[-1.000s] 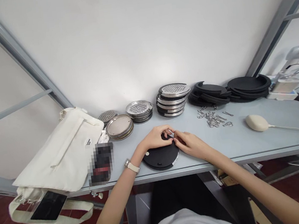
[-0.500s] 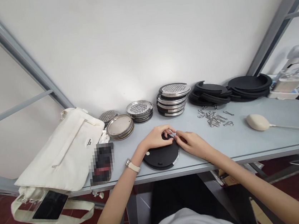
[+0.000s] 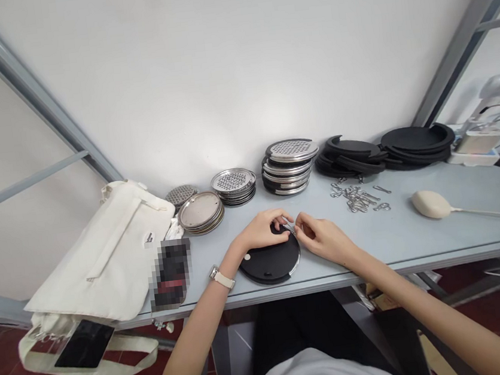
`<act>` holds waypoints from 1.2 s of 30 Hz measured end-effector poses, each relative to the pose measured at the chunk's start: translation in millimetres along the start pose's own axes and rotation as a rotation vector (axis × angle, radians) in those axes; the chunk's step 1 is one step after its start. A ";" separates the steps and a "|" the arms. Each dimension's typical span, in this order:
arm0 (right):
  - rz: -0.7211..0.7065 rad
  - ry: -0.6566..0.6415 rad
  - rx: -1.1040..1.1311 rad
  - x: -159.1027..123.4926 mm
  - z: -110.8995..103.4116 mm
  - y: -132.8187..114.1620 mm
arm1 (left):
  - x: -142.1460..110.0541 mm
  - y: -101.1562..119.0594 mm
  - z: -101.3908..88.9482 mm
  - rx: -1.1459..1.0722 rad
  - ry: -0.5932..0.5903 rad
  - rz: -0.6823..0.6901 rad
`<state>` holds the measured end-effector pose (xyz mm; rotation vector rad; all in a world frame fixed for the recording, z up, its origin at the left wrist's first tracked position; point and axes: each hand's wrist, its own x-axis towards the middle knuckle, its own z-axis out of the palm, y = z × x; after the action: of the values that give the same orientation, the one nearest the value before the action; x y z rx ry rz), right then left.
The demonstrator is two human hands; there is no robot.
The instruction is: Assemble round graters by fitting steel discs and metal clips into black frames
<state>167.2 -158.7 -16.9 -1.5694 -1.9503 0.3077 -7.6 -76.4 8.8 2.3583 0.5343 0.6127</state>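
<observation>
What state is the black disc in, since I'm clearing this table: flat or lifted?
Flat: the black disc rests on the table, with the left hand and right hand at its far edge.

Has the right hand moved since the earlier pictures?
Yes, slightly to the right in the view, judged against the stack of perforated steel discs behind it; the right hand now sits farther right.

1. Bright, even indoor light; a soft patch of glare sits on the white wall point(image 3: 236, 62) above the stacks.
2. Steel grater plates point(image 3: 291, 150) catch crisp highlights.
3. Wide-angle distortion slants the grey frame bars point(image 3: 27, 98) toward the edges.
4. The black disc point(image 3: 270, 260) looks sharp; one patch point(image 3: 170, 273) is pixelated.
</observation>
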 end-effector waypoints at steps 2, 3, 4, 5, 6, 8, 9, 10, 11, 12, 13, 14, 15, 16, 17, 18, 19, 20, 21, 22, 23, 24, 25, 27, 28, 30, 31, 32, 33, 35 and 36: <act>-0.012 -0.045 0.042 0.5 0.9 1.4 | -0.1 0.4 -0.1 0.001 -0.001 -0.002; -0.021 -0.061 0.050 0.7 1.6 2.4 | -0.2 0.7 -0.2 0.001 -0.001 -0.003; -0.032 -0.072 0.054 0.9 2.2 3.4 | -0.3 0.8 -0.2 0.001 0.000 -0.004; -0.045 -0.079 0.057 1.0 2.9 4.4 | -0.4 1.0 -0.2 0.000 0.000 -0.006; -0.057 -0.083 0.060 1.0 3.4 5.3 | -0.5 1.1 -0.3 -0.001 0.001 -0.010; -0.077 -0.090 0.067 1.1 4.0 6.2 | -0.5 1.4 -0.3 -0.004 0.002 -0.022; -0.082 -0.094 0.067 1.1 4.1 6.2 | -0.5 1.6 -0.4 -0.007 0.001 -0.027; -0.084 -0.096 0.064 1.1 4.0 6.0 | -0.5 1.7 -0.5 -0.008 -0.001 -0.030; -0.086 -0.096 0.057 1.1 3.9 5.7 | -0.5 1.8 -0.6 -0.007 -0.001 -0.028; -0.086 -0.096 0.049 1.1 3.7 5.2 | -0.5 1.9 -0.8 -0.006 0.001 -0.024; -0.088 -0.096 0.039 1.1 3.4 4.7 | -0.5 2.0 -0.8 -0.005 0.002 -0.019; -0.090 -0.096 0.028 1.1 3.2 4.3 | -0.5 2.0 -0.9 -0.003 0.003 -0.014; -0.094 -0.097 0.016 1.1 2.9 4.1 | -0.4 2.1 -1.0 0.000 0.005 -0.011; -0.097 -0.097 0.002 1.1 2.7 4.0 | -0.4 2.3 -1.0 0.002 0.006 -0.013; -0.100 -0.099 -0.012 1.2 2.7 4.0 | -0.4 2.5 -1.1 0.004 0.006 -0.019; -0.103 -0.100 -0.025 1.2 2.7 4.2 | -0.4 2.8 -1.1 0.005 0.005 -0.028; -0.106 -0.103 -0.036 1.3 2.8 4.6 | -0.3 3.0 -1.2 0.005 0.004 -0.036; -0.110 -0.104 -0.047 1.4 3.0 4.9 | -0.3 3.2 -1.2 0.002 0.003 -0.042; -0.115 -0.105 -0.056 1.5 3.3 5.3 | -0.3 3.2 -1.3 -0.004 0.003 -0.043; -0.121 -0.104 -0.064 1.6 3.6 5.7 | -0.4 3.0 -1.3 -0.010 0.002 -0.040; -0.127 -0.103 -0.070 1.7 4.0 6.0 | -0.4 2.8 -1.3 -0.016 0.004 -0.035; -0.132 -0.100 -0.076 1.8 4.5 6.2 | -0.4 2.3 -1.2 -0.021 0.008 -0.031; -0.135 -0.097 -0.081 1.9 4.8 6.4 | -0.4 1.8 -1.1 -0.023 0.013 -0.027; -0.136 -0.094 -0.087 2.1 5.4 6.6 | -0.3 0.9 -0.8 -0.022 0.020 -0.026; -0.134 -0.093 -0.091 2.2 5.6 6.6 | -0.2 0.6 -0.7 -0.021 0.020 -0.028; -0.130 -0.090 -0.103 2.3 5.6 6.8 | 0.0 0.3 -0.6 -0.019 0.015 -0.033; -0.129 -0.088 -0.110 2.2 5.6 6.9 | 0.1 0.2 -0.6 -0.020 0.014 -0.034; -0.128 -0.085 -0.118 2.2 5.6 7.0 | 0.2 0.2 -0.6 -0.019 0.015 -0.034; -0.127 -0.083 -0.126 2.1 5.5 7.1 | 0.3 0.2 -0.7 -0.019 0.017 -0.034; -0.125 -0.081 -0.138 1.8 5.6 7.2 | 0.3 0.1 -0.7 -0.017 0.022 -0.036; -0.125 -0.080 -0.141 1.7 5.7 7.2 | 0.3 0.1 -0.7 -0.016 0.024 -0.038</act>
<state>169.4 -154.1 -24.7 -1.5345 -2.1619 0.1874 -7.7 -76.0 9.4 2.3228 0.5812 0.6268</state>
